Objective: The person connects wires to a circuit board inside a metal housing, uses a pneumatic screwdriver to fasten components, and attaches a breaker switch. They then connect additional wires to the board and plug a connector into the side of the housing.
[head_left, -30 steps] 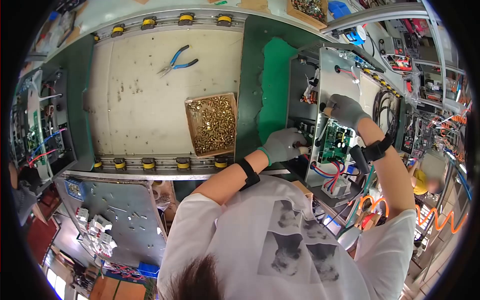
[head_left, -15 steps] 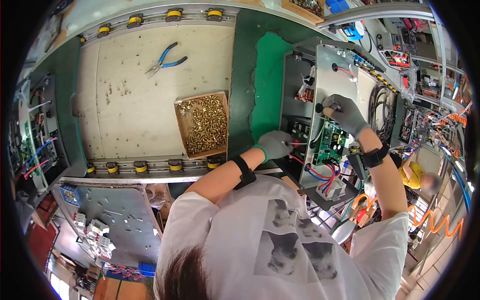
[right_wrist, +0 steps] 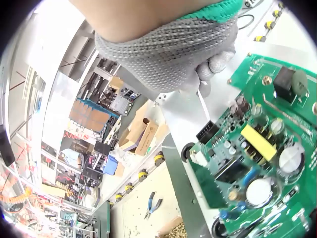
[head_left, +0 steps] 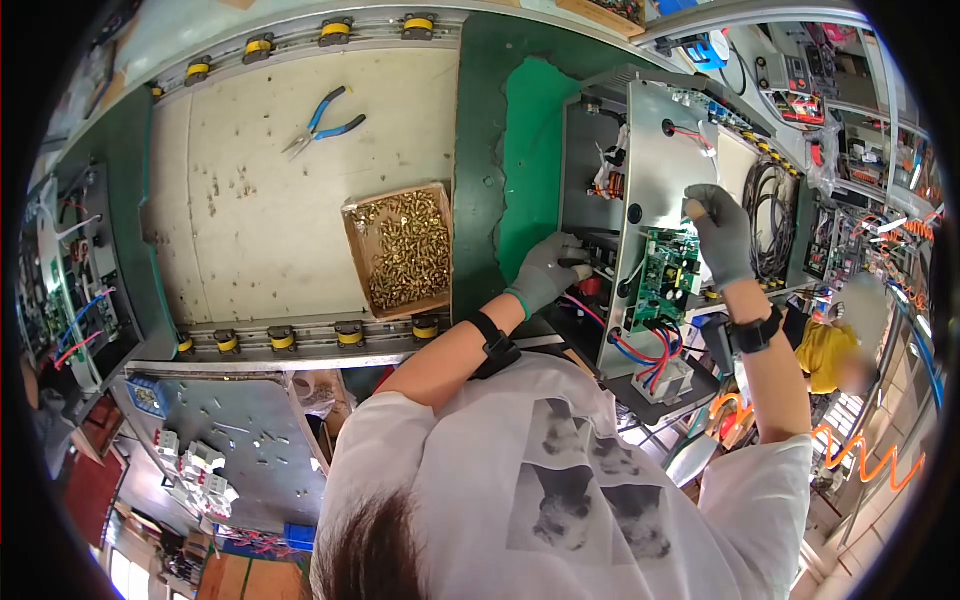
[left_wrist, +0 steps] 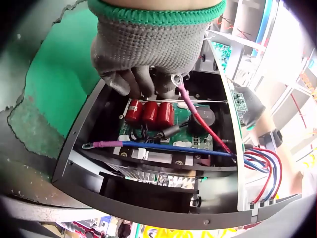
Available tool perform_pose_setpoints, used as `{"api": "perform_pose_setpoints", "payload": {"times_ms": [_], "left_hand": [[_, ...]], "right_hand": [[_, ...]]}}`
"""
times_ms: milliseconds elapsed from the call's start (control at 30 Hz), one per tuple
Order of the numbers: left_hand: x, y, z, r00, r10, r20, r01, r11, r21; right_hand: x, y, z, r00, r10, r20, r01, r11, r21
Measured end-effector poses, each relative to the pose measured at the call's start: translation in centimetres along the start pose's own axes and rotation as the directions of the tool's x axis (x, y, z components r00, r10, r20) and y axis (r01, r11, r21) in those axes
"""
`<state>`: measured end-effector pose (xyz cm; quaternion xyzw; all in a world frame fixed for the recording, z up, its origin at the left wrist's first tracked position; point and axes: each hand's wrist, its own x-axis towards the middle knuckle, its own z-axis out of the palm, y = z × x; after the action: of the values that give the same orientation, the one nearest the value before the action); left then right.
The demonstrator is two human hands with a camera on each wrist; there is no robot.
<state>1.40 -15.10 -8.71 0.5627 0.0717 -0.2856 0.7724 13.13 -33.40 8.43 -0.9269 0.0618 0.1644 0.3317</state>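
An open metal chassis (head_left: 597,140) stands on the right, with an upright silver panel (head_left: 655,170) bearing a green circuit board (head_left: 665,275). My gloved left hand (head_left: 548,272) reaches down inside it. In the left wrist view, its bent fingers (left_wrist: 143,82) are just above red cylindrical components (left_wrist: 149,114), by a thin white cable (left_wrist: 210,101); I cannot tell what they hold. A red wire's ring terminal (left_wrist: 177,80) overlaps that glove. On the panel's other side, my gloved right hand (head_left: 722,235) pinches a white cable (right_wrist: 203,105), which runs down to a black connector (right_wrist: 207,133).
A box of brass-coloured screws (head_left: 405,250) and blue-handled pliers (head_left: 325,125) lie on the bench (head_left: 250,140) to the left. Blue and red wires (left_wrist: 267,168) hang at the panel's near end. Coiled black cables (head_left: 768,220) lie beyond the right hand; a person in yellow (head_left: 825,355) is behind.
My right hand has moved right, away from the panel's black grommet. The left hand has shifted slightly farther from my body along the chassis. The head view has drifted a little.
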Motion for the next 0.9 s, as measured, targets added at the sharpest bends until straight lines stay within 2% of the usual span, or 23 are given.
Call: {"api": "perform_pose_setpoints", "payload": {"times_ms": [67,100,133,200,267,333,367,400,433,500,567,600,667,700,767,800,867,900], "left_hand": [[0.1,-0.5,-0.3,0.999,-0.030,0.033,0.032,0.999,-0.042],[0.2,-0.5,-0.3,0.996,-0.058,0.067,0.064,0.994,-0.086],[0.3,-0.4,-0.4,0.996,-0.052,0.071,0.058,0.995,-0.081],[-0.1,-0.2,-0.4,0.991,0.089,0.104,-0.095,0.994,0.055],[-0.1,0.5,-0.5,0.985,0.096,0.146,-0.115,0.985,0.126],[-0.1,1.6,-0.7,0.977,0.102,0.190,-0.140,0.970,0.198],[-0.1,2.3,-0.7,0.976,0.081,0.203,-0.135,0.955,0.266],[-0.2,3.3,-0.7,0.975,0.062,0.215,-0.133,0.934,0.333],[-0.3,4.4,-0.7,0.974,0.032,0.225,-0.119,0.914,0.388],[-0.1,4.2,-0.5,0.973,0.038,0.229,-0.131,0.904,0.407],[-0.5,3.9,-0.4,0.974,0.071,0.216,-0.157,0.896,0.415],[-0.7,3.6,-0.4,0.970,0.076,0.230,-0.170,0.892,0.419],[-0.8,2.8,-0.4,0.969,0.106,0.223,-0.180,0.922,0.343],[-0.8,2.5,-0.3,0.965,0.164,0.205,-0.233,0.893,0.386],[-1.0,2.6,-0.4,0.963,0.170,0.208,-0.241,0.888,0.392],[-1.1,2.8,-0.4,0.964,0.175,0.202,-0.244,0.885,0.396],[-1.0,2.5,-0.2,0.966,0.173,0.193,-0.240,0.878,0.415],[-0.9,2.3,-0.1,0.969,0.171,0.180,-0.234,0.871,0.431]], "right_hand": [[-1.7,-0.4,0.3,0.984,-0.139,-0.110,0.129,0.987,-0.097],[-2.8,-2.4,0.3,0.981,-0.170,-0.097,0.149,0.970,-0.191],[-3.3,-2.4,0.2,0.979,-0.172,-0.105,0.150,0.970,-0.191],[-4.1,-2.2,-0.1,0.956,-0.269,-0.113,0.225,0.927,-0.300],[-4.0,-2.3,-0.1,0.946,-0.303,-0.113,0.248,0.904,-0.348],[-2.8,-1.3,0.1,0.887,-0.441,-0.137,0.365,0.851,-0.379],[-2.0,-0.4,0.1,0.940,-0.313,-0.134,0.246,0.897,-0.367],[-1.2,0.6,0.3,0.937,-0.328,-0.120,0.253,0.873,-0.418],[-0.8,1.1,0.3,0.949,-0.295,-0.113,0.230,0.890,-0.394],[-0.8,-0.4,0.3,0.958,-0.262,-0.119,0.201,0.906,-0.373],[-2.1,-3.4,-0.4,0.830,-0.555,0.058,0.502,0.697,-0.512],[-2.9,-3.6,-0.4,0.832,-0.550,0.063,0.490,0.678,-0.548],[-3.5,-2.2,-1.0,0.886,-0.462,0.032,0.402,0.734,-0.547],[-3.5,-1.4,-1.3,0.888,-0.459,0.022,0.394,0.736,-0.550],[-3.3,-0.5,-2.0,0.878,-0.432,0.204,0.443,0.576,-0.687],[-3.1,-0.5,-2.1,0.879,-0.433,0.200,0.440,0.577,-0.688],[-2.7,-1.5,-2.1,0.776,-0.468,0.423,0.561,0.203,-0.803],[-2.5,-2.3,-2.0,0.740,-0.492,0.458,0.580,0.122,-0.806]]}}
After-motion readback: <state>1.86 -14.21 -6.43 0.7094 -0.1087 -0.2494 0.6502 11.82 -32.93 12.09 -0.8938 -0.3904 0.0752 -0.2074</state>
